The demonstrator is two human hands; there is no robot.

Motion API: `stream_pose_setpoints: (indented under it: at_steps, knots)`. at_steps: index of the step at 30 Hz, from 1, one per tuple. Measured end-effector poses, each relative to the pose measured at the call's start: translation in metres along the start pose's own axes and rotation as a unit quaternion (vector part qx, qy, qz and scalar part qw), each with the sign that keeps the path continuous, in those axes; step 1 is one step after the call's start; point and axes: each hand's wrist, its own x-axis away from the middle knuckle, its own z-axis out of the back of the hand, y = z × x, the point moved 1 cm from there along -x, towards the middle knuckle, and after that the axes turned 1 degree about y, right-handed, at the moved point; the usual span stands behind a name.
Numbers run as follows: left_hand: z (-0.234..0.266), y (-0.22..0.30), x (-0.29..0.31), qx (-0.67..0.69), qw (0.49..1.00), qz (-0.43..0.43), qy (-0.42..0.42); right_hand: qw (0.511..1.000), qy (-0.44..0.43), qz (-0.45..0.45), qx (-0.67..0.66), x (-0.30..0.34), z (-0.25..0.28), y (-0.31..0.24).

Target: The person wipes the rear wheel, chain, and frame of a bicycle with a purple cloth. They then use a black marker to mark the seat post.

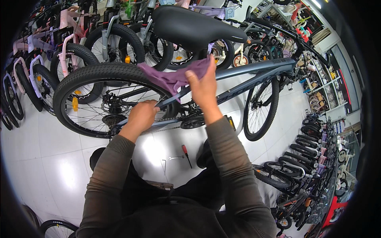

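Note:
A grey-blue mountain bike [254,73] stands across the view in front of me, its black saddle [194,28] at the top and its rear wheel [59,95] to the left. My right hand [204,88] is closed on a purple cloth [170,78], pressing it around the frame just below the saddle; part of the cloth hangs toward the rear wheel. Lower and to the left, my left hand [141,116] is curled around the seat stay [168,102], beside the rear wheel's spokes. Its fingertips are partly hidden.
On the tiled floor between my legs lie a red-handled screwdriver [186,155], a wrench [176,158] and a hex key [164,166]. Rows of bikes [115,43] stand behind, with more small bikes [305,154] at the right near shelves [323,85].

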Motion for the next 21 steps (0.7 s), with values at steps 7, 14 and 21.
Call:
stream_pose_setpoints:
  at_steps: [7, 14, 21]
  knots:
    - [0.003, 0.003, 0.002, 0.003, 1.000, -0.001, 0.013, 0.999, -0.030, -0.007, 0.041, -0.035, 0.004, -0.004]
    - [0.005, 0.006, -0.001, 0.001, 1.000, 0.017, -0.022, 0.999, -0.029, 0.008, -0.024, -0.064, 0.007, -0.013]
    - [0.012, 0.006, -0.001, -0.009, 0.999, 0.011, -0.041, 0.994, -0.097, 0.048, -0.014, -0.014, 0.018, 0.038]
